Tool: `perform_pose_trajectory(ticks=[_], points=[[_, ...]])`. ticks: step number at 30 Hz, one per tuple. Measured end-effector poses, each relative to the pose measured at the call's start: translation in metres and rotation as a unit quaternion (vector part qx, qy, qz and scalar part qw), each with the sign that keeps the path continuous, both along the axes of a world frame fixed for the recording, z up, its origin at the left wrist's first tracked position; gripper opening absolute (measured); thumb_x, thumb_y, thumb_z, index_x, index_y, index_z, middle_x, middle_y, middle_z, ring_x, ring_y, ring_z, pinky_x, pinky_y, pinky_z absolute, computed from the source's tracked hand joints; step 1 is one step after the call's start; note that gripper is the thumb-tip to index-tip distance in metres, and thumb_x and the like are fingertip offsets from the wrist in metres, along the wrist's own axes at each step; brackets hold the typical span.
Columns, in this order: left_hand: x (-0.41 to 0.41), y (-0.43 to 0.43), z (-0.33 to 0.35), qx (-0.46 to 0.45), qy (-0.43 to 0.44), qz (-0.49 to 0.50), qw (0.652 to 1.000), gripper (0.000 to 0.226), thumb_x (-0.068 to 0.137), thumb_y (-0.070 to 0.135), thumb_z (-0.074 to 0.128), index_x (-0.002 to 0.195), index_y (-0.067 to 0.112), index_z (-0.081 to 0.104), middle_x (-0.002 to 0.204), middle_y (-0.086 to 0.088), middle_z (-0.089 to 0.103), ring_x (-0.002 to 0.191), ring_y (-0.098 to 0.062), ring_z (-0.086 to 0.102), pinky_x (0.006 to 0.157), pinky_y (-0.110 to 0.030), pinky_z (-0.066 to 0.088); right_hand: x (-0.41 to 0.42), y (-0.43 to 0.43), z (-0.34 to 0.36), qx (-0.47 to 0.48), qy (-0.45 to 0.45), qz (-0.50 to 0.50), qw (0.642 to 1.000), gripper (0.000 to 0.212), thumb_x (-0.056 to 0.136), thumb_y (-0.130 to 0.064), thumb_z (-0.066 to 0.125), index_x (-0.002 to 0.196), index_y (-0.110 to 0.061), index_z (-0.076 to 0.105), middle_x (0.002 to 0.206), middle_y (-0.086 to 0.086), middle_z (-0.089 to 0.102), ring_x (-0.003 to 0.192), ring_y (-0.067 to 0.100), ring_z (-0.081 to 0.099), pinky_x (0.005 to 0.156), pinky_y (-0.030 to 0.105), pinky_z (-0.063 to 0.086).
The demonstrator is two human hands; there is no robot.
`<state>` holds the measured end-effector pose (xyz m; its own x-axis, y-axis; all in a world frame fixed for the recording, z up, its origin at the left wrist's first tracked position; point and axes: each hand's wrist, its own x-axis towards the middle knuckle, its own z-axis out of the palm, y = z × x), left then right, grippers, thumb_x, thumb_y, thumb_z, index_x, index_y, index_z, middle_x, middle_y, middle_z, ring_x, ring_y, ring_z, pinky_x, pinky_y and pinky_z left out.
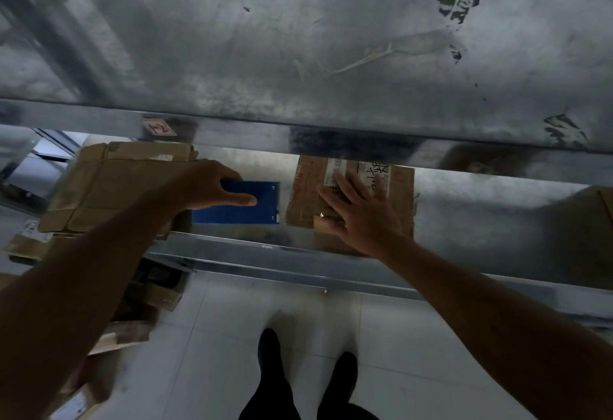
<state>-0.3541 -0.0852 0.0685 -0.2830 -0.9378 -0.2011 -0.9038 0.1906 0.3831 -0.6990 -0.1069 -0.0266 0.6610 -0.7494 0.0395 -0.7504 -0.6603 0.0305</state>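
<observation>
Seemingly midway: my left hand (212,189) grip clamped on blue box (238,214), right hand (361,217) flat on labelled parcel (305,200); shelf (464,210) unsorted.

A storeroom or parcel depot: scuffed galvanised metal shelving (298,249) runs across the view, with a handwritten tag (158,127) stuck on its upper beam. Flattened cardboard cartons (109,184) and a taped parcel (305,200) with a barcode shipping label (335,171) lie on the shelf, and more cartons (159,293) pile on the pale tiled floor (381,336) below its left end
</observation>
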Motion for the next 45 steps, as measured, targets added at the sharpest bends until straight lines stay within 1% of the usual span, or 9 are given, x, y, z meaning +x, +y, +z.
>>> perform_pose_trajectory(ticks=[2, 6, 11, 20, 28, 33, 37, 41, 45], points=[[0.000, 0.001, 0.000, -0.007, -0.029, -0.019, 0.999, 0.099, 0.052, 0.106, 0.028, 0.092, 0.027, 0.072, 0.068, 0.014, 0.065, 0.055, -0.002, 0.059, 0.053, -0.011, 0.040, 0.001, 0.001, 0.000, -0.005, -0.005, -0.006, 1.000, 0.074, 0.098, -0.073, 0.019, 0.160, -0.034, 0.024, 0.167, 0.012, 0.022, 0.153, 0.037, 0.022, 0.118, 0.071, 0.015], [-0.022, -0.006, -0.013, -0.047, -0.165, -0.037, 0.985, 0.097, 0.053, 0.107, 0.016, 0.084, 0.032, 0.068, 0.070, 0.017, 0.061, 0.064, -0.001, 0.055, 0.070, -0.030, 0.051, 0.003, 0.002, 0.003, 0.006, -0.026, -0.019, 0.999, 0.076, 0.096, -0.078, 0.020, 0.160, -0.036, 0.024, 0.167, 0.010, 0.023, 0.154, 0.034, 0.021, 0.119, 0.069, 0.014], [-0.037, -0.009, -0.019, -0.061, -0.213, -0.011, 0.975, 0.075, 0.066, 0.096, 0.040, 0.075, 0.027, 0.068, 0.071, 0.013, 0.062, 0.065, -0.008, 0.055, 0.065, -0.028, 0.043, 0.006, 0.002, 0.002, 0.013, -0.018, -0.030, 0.999, 0.081, 0.095, -0.080, 0.012, 0.160, -0.032, 0.024, 0.167, 0.009, 0.025, 0.154, 0.033, 0.023, 0.118, 0.069, 0.017], [-0.053, -0.013, -0.019, -0.088, -0.266, 0.011, 0.960, 0.076, 0.067, 0.097, 0.038, 0.071, 0.026, 0.064, 0.071, 0.008, 0.063, 0.069, -0.013, 0.057, 0.062, -0.029, 0.034, 0.006, 0.002, -0.001, 0.003, -0.039, -0.040, 0.998, 0.083, 0.094, -0.079, 0.026, 0.158, -0.026, 0.030, 0.165, 0.008, 0.028, 0.153, 0.031, 0.026, 0.119, 0.068, 0.017], [-0.092, -0.018, -0.020, -0.111, -0.386, -0.006, 0.916, 0.055, 0.088, 0.069, 0.052, 0.104, 0.020, 0.070, 0.099, -0.003, 0.070, 0.091, -0.024, 0.068, 0.075, -0.031, 0.043, 0.007, 0.001, -0.002, 0.022, -0.059, -0.050, 0.997, 0.083, 0.092, -0.081, 0.026, 0.159, -0.031, 0.026, 0.167, 0.007, 0.025, 0.155, 0.029, 0.022, 0.120, 0.067, 0.015], [-0.048, -0.019, -0.015, -0.124, -0.317, 0.092, 0.936, 0.066, 0.078, 0.080, 0.053, 0.089, 0.017, 0.067, 0.085, -0.007, 0.069, 0.079, -0.026, 0.065, 0.077, -0.036, 0.053, 0.015, -0.001, 0.004, 0.043, -0.055, -0.059, 0.996, 0.084, 0.090, -0.078, 0.032, 0.157, -0.027, 0.026, 0.167, 0.008, 0.024, 0.155, 0.031, 0.019, 0.119, 0.070, 0.009], [-0.062, -0.010, -0.014, -0.148, -0.315, 0.096, 0.932, 0.068, 0.078, 0.083, 0.050, 0.089, 0.019, 0.068, 0.084, -0.005, 0.070, 0.077, -0.023, 0.065, 0.070, -0.032, 0.046, 0.043, 0.004, 0.012, 0.062, -0.069, -0.116, 0.989, 0.089, 0.084, -0.086, 0.025, 0.146, -0.022, 0.034, 0.157, 0.009, 0.028, 0.149, 0.037, 0.023, 0.114, 0.074, 0.002], [-0.074, 0.005, -0.019, -0.153, -0.311, 0.114, 0.931, 0.069, 0.079, 0.087, 0.043, 0.087, 0.022, 0.067, 0.076, -0.001, 0.066, 0.070, -0.018, 0.060, 0.065, -0.030, 0.038, 0.053, 0.012, 0.004, 0.030, -0.085, -0.149, 0.985, 0.067, 0.089, -0.066, 0.046, 0.132, -0.014, 0.045, 0.149, 0.017, 0.044, 0.144, 0.042, 0.035, 0.111, 0.078, 0.019], [-0.072, 0.016, -0.020, -0.145, -0.293, 0.137, 0.935, 0.067, 0.080, 0.084, 0.045, 0.087, 0.022, 0.067, 0.080, -0.001, 0.070, 0.068, -0.015, 0.055, 0.065, -0.028, 0.034, 0.065, 0.018, 0.006, 0.010, -0.084, -0.174, 0.981, 0.065, 0.079, -0.050, 0.066, 0.128, -0.010, 0.050, 0.142, 0.021, 0.048, 0.139, 0.047, 0.041, 0.106, 0.080, 0.027]])
